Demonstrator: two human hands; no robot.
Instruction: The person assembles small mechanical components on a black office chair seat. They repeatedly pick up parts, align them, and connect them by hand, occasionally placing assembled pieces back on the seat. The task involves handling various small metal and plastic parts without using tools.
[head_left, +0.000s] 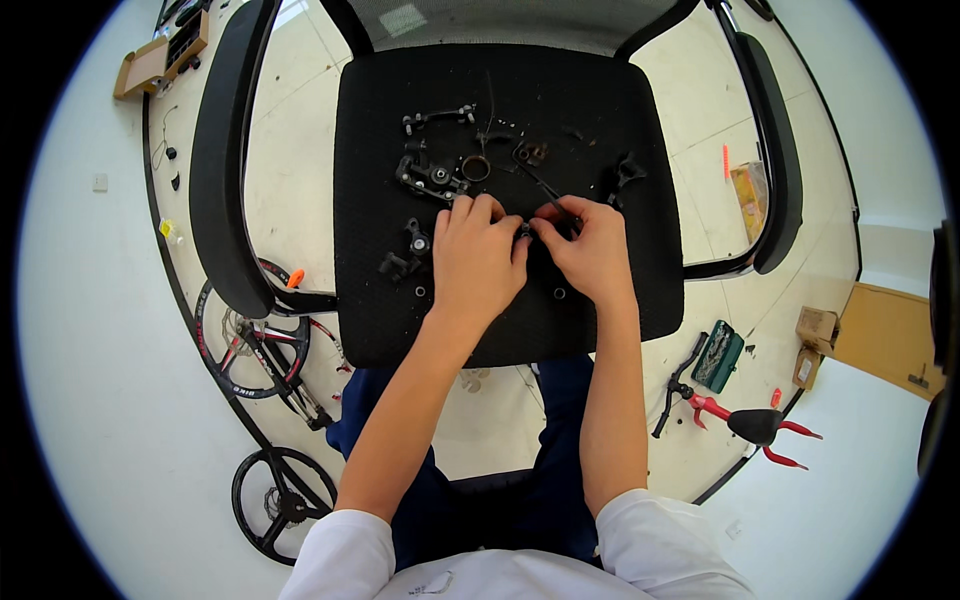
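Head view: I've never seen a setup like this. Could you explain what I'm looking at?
There's no machine here: a person works with two bare hands, left and right. A wide fisheye camera on their head looks down, so straight edges bend.

The work surface is a black fabric chair seat. On it lie a black metal bar with silver ends, a brownish round ring and other small loose parts.

Both hands pinch a small dark part, too tiny to identify. A thin black rod-like piece extends from the right hand.
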